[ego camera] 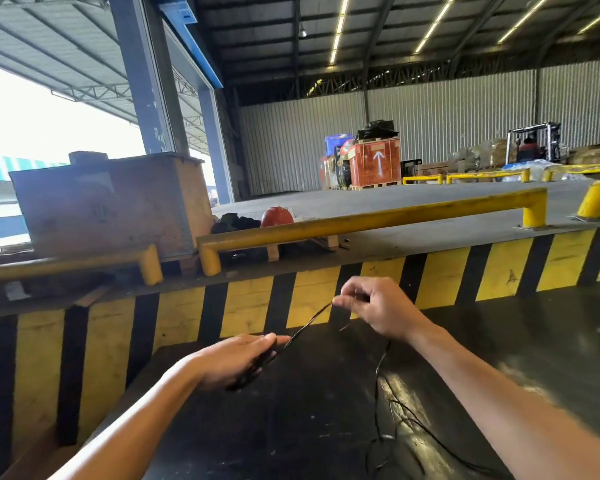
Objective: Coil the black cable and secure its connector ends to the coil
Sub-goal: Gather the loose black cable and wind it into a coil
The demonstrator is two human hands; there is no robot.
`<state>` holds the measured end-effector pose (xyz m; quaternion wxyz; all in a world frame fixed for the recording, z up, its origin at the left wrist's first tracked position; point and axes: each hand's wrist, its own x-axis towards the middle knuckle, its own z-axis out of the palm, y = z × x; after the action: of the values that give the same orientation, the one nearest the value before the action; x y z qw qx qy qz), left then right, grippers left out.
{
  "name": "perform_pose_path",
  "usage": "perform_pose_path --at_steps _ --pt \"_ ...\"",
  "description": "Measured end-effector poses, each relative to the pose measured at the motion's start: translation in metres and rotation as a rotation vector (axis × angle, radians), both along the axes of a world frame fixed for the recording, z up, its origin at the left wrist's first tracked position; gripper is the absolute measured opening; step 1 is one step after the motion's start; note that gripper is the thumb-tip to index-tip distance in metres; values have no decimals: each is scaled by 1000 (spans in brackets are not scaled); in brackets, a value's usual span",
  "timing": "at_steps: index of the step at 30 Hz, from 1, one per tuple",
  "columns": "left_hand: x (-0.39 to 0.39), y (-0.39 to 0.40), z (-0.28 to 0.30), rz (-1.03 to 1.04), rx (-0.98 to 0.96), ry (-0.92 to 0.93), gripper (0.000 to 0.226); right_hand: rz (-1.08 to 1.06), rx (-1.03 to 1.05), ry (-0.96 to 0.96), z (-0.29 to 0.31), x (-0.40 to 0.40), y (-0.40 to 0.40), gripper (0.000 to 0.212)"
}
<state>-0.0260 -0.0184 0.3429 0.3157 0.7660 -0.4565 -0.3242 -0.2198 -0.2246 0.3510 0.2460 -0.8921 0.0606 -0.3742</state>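
Observation:
A thin black cable [309, 323] runs taut between my two hands above a dark glossy surface [291, 427]. My left hand [236, 362] is closed around a dark bunch of the cable, low and left. My right hand [374, 306] pinches the cable higher up and to the right, between thumb and fingers. From under my right hand the rest of the cable [381, 372] hangs down and lies in loose bends on the surface toward the lower right. No connector end is clearly visible.
A yellow-and-black striped wall [257, 303] rises just behind the surface. Yellow guard rails [361, 220] stand on the dock above it. A large box [111, 202], an orange hard hat [276, 216], stacked crates [374, 161] and a forklift [534, 140] stand farther back.

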Motion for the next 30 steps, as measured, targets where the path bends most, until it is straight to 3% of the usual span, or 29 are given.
perform_pose_path --at_steps 2,4,7,9,11,13,15,16,19,21,24,27,30 --pt "-17 -1 1 -154 47 308 51 -36 77 -186 -1 3 -1 35" --pt "-34 -5 9 -351 -26 579 48 -50 159 -227 -18 10 3 40" --pt "-55 -16 34 -505 -304 927 48 34 273 -56 -69 26 25 40" --pt "-60 -23 52 -458 -534 996 46 99 299 121 -108 35 50 31" --pt "-57 -29 63 -270 -720 874 42 167 278 285 -129 39 74 34" --pt "-46 -32 60 7 -757 398 38 221 215 409 -122 34 80 35" --pt "-28 -28 46 168 -586 -186 34 208 148 412 -94 25 66 34" --pt "-17 -24 35 165 -456 -354 33 170 110 377 -77 19 54 32" --pt "-9 -13 14 -3 -51 -357 30 88 39 305 -32 5 20 19" --pt "-24 -11 11 -114 159 -228 33 78 -19 281 -17 4 8 15" --pt "-41 -9 16 -271 194 290 36 50 -2 169 -8 5 -1 25" --pt "-50 -8 32 -428 -106 808 47 67 200 28 -23 7 9 36" --pt "-63 -22 54 -521 -497 1058 47 171 318 119 -67 23 44 26"
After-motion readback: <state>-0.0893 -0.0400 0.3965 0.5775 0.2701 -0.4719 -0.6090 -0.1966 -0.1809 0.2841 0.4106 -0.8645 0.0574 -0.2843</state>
